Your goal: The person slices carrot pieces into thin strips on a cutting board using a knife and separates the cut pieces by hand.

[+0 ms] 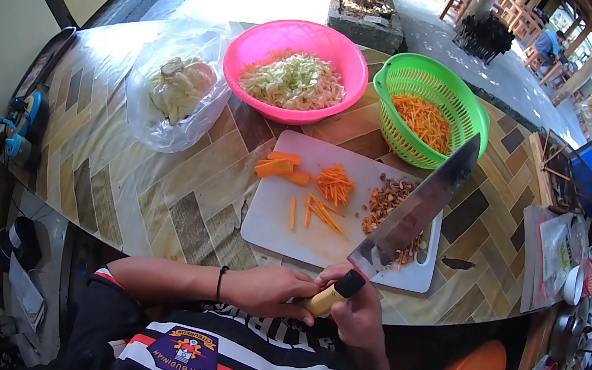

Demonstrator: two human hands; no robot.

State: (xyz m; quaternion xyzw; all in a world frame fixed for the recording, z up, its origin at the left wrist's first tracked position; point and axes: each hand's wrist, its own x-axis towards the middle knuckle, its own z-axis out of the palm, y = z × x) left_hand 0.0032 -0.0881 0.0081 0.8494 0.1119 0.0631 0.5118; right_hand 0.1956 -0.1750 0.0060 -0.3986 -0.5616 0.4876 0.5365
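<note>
Two hands, as I monitor them remotely: the right hand (361,317) grasps a large kitchen knife (419,207) by its handle while the left hand (268,289) appears to pinch the butt, presumably for steadiness, the blade slanting far right above the white cutting board (268,232). The blade masks part of the brown chopped scraps (389,196); carrot matchsticks (334,185) lie left, a pink basin (288,115) and green colander (391,129) beyond.

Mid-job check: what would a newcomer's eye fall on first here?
Likely the large knife, its broad blade slanting over the right side of the white cutting board, its handle at the left hand and right hand. Next, the bright pink basin of shredded cabbage beyond the board, and the green colander of shredded carrot to its right.
</note>
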